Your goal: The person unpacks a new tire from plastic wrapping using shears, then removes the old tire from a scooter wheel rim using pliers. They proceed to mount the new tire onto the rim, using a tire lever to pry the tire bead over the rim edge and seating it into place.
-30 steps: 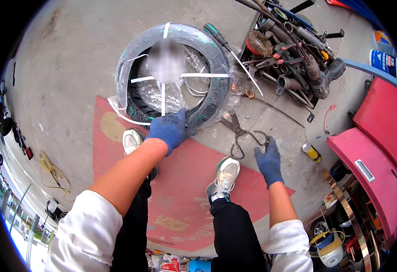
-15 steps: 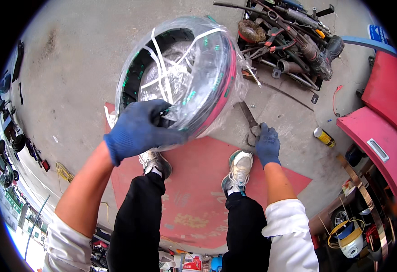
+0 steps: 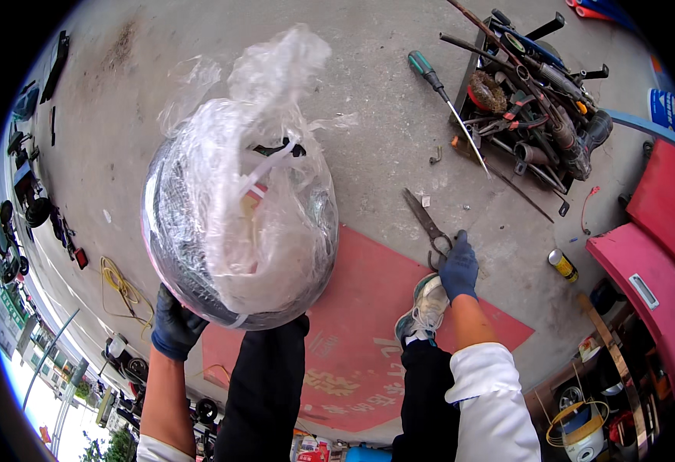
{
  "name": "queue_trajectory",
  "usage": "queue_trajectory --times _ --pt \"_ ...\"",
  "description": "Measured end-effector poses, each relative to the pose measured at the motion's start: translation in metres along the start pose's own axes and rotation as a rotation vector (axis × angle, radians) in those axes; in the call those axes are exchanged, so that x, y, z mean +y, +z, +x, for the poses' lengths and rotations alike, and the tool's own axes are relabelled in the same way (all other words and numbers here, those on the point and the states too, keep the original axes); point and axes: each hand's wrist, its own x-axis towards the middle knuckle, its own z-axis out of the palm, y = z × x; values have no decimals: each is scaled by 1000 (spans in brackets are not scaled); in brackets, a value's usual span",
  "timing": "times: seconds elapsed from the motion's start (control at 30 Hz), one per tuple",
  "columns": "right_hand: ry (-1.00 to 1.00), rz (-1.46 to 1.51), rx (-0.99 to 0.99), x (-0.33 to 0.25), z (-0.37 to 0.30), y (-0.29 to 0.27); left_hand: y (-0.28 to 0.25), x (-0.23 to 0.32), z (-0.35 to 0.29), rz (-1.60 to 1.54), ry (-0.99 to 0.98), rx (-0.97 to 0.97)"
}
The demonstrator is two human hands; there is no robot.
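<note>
A bulky black tire, wrapped in clear plastic film, is tilted up before me on the left. Loose, torn film bunches over its middle and sticks out at the top. My left hand, in a blue glove, grips its lower left edge; the tire hides some fingertips. In my gloved right hand are dark metal scissors, fingers closed at the handle loops and blades pointing up and left. Below that hand is my right shoe, on a red mat.
A screwdriver lies against a tray of jumbled tools at the upper right. Farther right are a spray can and red panels. A yellow cord is coiled at the left on the concrete floor.
The tire has turned over and shifted left, now showing bunched film instead of its white-strapped opening. My left hand moved from its near rim to the lower left edge. The screwdriver is uncovered.
</note>
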Motion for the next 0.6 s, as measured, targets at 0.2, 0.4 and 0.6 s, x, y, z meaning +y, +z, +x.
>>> queue_trajectory --times 0.2,0.4,0.6 --pt "-202 -225 93 -23 -8 2 1 12 -25 377 82 -12" --pt "-6 -175 6 -25 -1 4 27 -13 -12 595 53 206" --pt "-126 187 -33 -62 -6 -75 81 -25 -6 779 491 375"
